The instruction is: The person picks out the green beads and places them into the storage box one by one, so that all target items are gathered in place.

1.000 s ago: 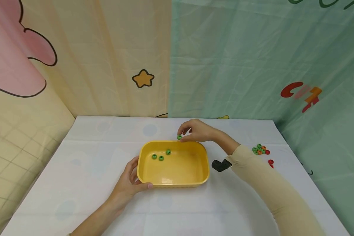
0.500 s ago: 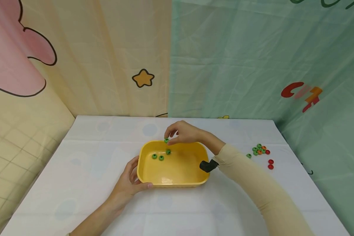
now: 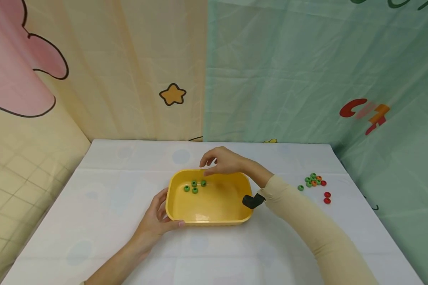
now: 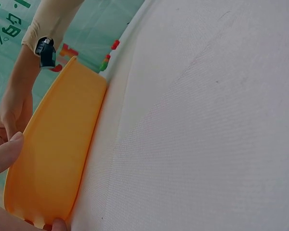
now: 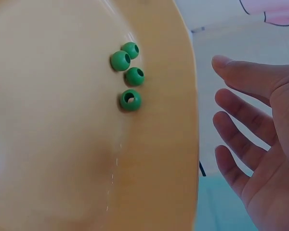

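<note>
A yellow plastic tray (image 3: 221, 206) sits on the table, and my left hand (image 3: 160, 217) grips its left end. In the left wrist view the thumb (image 4: 9, 150) lies at the rim, with fingertips at the lower side. Several green beads (image 3: 195, 190) with holes lie together inside, towards the back left. My right hand (image 3: 222, 161) hovers over the back rim with fingers loosely spread and nothing between them. From the right wrist camera, the right hand (image 5: 265, 125) shows apart from the beads (image 5: 130, 100), beyond the rim.
A cluster of green, orange and red beads (image 3: 314, 181) lies at the right of the table. One green bead (image 3: 300, 188) sits just left of it, and two red beads (image 3: 327, 194) in front. A black wrist camera (image 3: 253, 201) overlaps the tray's right end.
My right hand moved left over the tray's back edge carrying a green bead, then let it go. That bead now lies with the others in the tray. The left hand stayed put.
</note>
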`<state>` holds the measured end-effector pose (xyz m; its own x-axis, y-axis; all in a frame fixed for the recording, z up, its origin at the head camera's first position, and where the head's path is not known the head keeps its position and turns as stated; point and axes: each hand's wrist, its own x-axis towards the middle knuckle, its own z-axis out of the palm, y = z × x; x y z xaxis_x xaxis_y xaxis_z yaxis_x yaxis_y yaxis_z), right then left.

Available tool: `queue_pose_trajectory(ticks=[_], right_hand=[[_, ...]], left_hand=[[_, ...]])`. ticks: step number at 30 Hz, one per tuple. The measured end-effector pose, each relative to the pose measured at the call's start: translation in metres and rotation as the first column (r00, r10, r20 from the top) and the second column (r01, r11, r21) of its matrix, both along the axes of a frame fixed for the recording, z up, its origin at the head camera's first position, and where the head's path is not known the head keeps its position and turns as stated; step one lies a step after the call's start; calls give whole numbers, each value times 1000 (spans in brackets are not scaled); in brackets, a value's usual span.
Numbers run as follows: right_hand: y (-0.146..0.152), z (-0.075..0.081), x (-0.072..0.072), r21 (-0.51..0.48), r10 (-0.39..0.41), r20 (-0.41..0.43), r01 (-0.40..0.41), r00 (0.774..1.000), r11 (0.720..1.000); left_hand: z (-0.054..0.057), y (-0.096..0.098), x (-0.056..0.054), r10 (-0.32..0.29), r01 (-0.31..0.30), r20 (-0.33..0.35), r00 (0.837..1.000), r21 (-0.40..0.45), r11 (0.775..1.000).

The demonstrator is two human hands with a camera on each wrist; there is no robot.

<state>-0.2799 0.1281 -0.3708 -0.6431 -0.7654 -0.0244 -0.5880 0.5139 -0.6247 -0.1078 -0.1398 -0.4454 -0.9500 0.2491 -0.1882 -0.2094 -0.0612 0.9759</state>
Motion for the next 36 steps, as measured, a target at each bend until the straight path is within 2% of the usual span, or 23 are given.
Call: queue_pose_trajectory(ticks=[13,29,36], right_hand=[[38,2,4,-32,-79,29,80,996,996],[80,5,16,0,-205,41,205,978,979],[102,1,20,-19,-228,34,229,973,973]], left_hand=[[-2,-1,0,2,-2,-14,1000,12,1000],[-2,-1,0,11,-11,-5,1000,0,1000],[-1,0,0,10,-10,2,1000,-9,1000]])
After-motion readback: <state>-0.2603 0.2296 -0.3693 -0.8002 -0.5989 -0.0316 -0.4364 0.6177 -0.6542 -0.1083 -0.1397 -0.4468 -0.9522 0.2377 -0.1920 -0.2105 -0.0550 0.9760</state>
